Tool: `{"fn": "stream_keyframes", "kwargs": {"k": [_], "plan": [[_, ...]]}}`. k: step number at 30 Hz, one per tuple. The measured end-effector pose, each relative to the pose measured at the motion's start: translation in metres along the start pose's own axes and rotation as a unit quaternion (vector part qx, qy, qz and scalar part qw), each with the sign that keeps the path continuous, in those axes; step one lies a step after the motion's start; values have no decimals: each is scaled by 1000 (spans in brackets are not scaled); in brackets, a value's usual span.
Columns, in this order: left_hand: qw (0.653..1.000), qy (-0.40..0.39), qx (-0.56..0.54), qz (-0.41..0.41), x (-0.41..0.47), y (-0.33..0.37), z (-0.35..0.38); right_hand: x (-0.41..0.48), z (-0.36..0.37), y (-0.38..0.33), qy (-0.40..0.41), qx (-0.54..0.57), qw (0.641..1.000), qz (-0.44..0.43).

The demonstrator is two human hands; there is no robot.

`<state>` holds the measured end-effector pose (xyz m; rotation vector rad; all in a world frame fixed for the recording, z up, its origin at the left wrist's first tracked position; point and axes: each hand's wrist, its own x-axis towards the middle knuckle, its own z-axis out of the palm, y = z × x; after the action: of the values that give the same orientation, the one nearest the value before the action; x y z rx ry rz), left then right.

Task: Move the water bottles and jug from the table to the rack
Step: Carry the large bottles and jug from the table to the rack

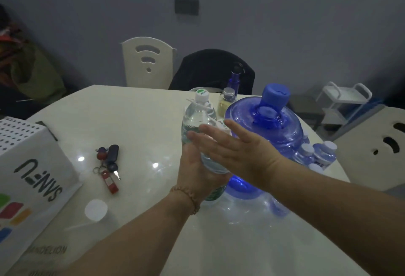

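My keys point(109, 167) lie on the table point(131, 122) nr a white box point(28, 166); two chairs point(146, 63) behind, w/ dark jacket point(210, 69).

A translucent blue jug point(266, 131) with solid blue cap point(276, 98), clear white-capped bottles point(198, 120), red keychain point(109, 181), glossy white table point(131, 122).

light: dim, cool bluish cast
glare: small bright spots on glossy worktop point(131, 122), from overhead
glow: blue patch under jug point(266, 126)
blur: right hand point(238, 146) soft, smeared fingers
edges: wide-angle bending, dark corners
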<state>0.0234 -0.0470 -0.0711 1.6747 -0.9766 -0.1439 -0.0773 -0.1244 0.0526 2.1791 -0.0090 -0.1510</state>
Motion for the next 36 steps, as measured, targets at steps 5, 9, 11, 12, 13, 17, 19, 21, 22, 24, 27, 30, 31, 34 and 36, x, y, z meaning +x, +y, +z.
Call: {"fn": "stream_keyframes", "kwargs": {"k": [5,9,11,12,13,17,19,21,22,24,27,30,31,34,36], "plan": [[994,4,100,49,-12,21,7,3,-13,-18,-40,-71,997,-17],[978,-28,169,119,-32,40,18,-19,-22,-24,-123,-13,992,-2],[971,-32,193,135,-40,37,18,-31,-20,-24,-128,69,989,36],[970,-36,195,141,-45,36,21,-40,-19,-27,-114,102,987,55],[967,-40,194,160,-49,37,22,-49,-15,-32,-104,126,984,68],[953,-90,159,243,-81,34,43,-107,10,-69,-94,195,961,170],[940,-128,173,264,-97,32,55,-137,31,-94,-67,259,940,213],[931,-166,184,269,-113,30,69,-165,49,-120,-62,320,918,226],[926,-186,190,269,-120,30,76,-175,55,-130,-66,339,910,231],[913,-221,205,273,-131,28,91,-192,71,-148,-80,374,891,243],[895,-261,232,277,-141,24,107,-207,92,-168,-85,401,877,252],[880,-279,247,295,-149,17,119,-217,106,-184,-78,419,867,259],[876,-283,250,301,-151,14,121,-219,109,-189,-78,424,863,263],[862,-303,252,318,-159,5,125,-224,115,-203,-89,422,863,265],[854,-325,254,318,-161,0,125,-223,118,-208,-91,433,858,263]]}}
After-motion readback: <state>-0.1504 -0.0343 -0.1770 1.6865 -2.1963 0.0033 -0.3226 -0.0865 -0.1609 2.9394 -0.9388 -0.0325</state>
